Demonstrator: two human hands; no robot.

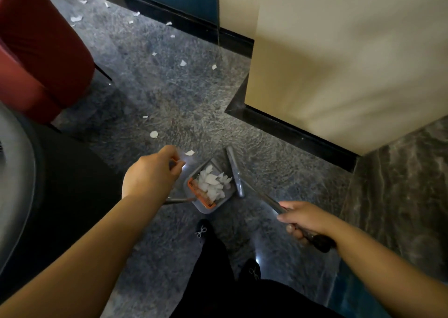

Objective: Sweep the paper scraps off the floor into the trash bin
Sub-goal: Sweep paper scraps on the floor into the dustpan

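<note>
Holding: left hand (151, 176) grips dustpan (210, 189) handle
Right hand (306, 218): grasps broom (234, 170) handle
Scraps (213, 183): heaped in dustpan; more on floor (150, 94) toward 11 o'clock

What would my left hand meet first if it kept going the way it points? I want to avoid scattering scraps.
Probably the lone paper scrap lying just beyond the left hand, then another scrap further on. Height above the floor is unclear, so it may pass over them.

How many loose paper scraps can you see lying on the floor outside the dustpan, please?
13. Six far off by the red chair, three mid-floor, two nearer, and one beside the left hand. Some tiny ones may be missed.
</note>
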